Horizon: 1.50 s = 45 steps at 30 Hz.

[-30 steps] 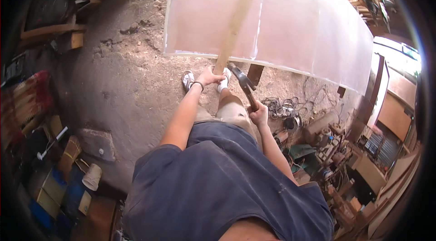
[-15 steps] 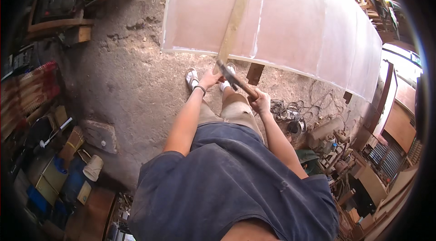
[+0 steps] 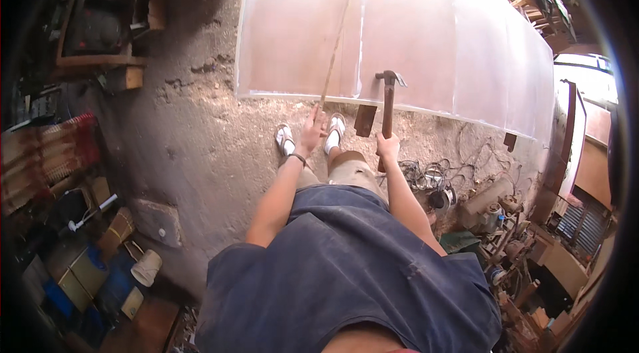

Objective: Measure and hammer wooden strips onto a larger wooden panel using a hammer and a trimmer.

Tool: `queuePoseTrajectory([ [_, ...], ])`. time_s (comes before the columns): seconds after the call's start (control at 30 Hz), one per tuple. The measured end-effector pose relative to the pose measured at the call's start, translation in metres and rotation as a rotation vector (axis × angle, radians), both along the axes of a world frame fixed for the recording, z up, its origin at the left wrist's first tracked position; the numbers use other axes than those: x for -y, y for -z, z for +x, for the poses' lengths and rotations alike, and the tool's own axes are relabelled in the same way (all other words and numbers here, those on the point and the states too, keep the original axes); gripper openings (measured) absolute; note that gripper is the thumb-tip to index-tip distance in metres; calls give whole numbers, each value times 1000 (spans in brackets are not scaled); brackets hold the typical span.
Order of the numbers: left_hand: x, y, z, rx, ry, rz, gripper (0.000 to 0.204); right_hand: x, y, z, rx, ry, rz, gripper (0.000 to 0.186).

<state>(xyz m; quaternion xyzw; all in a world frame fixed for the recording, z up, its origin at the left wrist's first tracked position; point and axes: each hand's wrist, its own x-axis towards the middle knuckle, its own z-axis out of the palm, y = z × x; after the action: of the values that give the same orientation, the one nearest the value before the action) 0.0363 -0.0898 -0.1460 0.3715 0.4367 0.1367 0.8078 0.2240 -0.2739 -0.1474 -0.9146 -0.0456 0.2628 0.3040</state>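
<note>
A claw hammer point(image 3: 388, 105) stands with its head pointing away from me, its wooden handle wrapped by my right hand point(image 3: 387, 147). My left hand point(image 3: 311, 132) is at the near end of a long, thin wooden strip point(image 3: 338, 37), its fingers around that end. The strip shows its narrow edge and reaches away over a large pale, pinkish panel point(image 3: 416, 40) with whitish seams. The hammer head overlaps the panel's near part in view; I cannot tell whether it touches. The strip's far end runs out of view.
A small dark brown plate point(image 3: 365, 120) sits at the panel's near edge. Tangled cables point(image 3: 436, 176) and machine parts lie on the rough floor at right. A white mug-like container point(image 3: 146, 268), boxes and a wooden-framed item point(image 3: 100, 60) crowd the left. Stacked timber fills the far right.
The hammer has swung from lying across near my left hand to pointing away on the right. The wooden strip has turned from its broad face onto its narrow edge.
</note>
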Motion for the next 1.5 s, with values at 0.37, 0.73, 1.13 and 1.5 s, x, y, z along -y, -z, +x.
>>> queuePoseTrajectory([
  [0.37, -16, -151, 46, 273, 246, -137, 33, -8, -24, 12, -918, 337, 317, 26],
  [0.73, -70, -352, 139, 529, 227, 206, 56, -5, -20, 16, -797, 304, 312, 24],
  [1.13, -75, -374, 156, 547, 188, 174, 52, -1, -14, 17, -811, 304, 340, 26],
  [1.5, -58, -181, 61, 184, 303, 47, 40, -2, -21, 14, -759, 289, 307, 25],
])
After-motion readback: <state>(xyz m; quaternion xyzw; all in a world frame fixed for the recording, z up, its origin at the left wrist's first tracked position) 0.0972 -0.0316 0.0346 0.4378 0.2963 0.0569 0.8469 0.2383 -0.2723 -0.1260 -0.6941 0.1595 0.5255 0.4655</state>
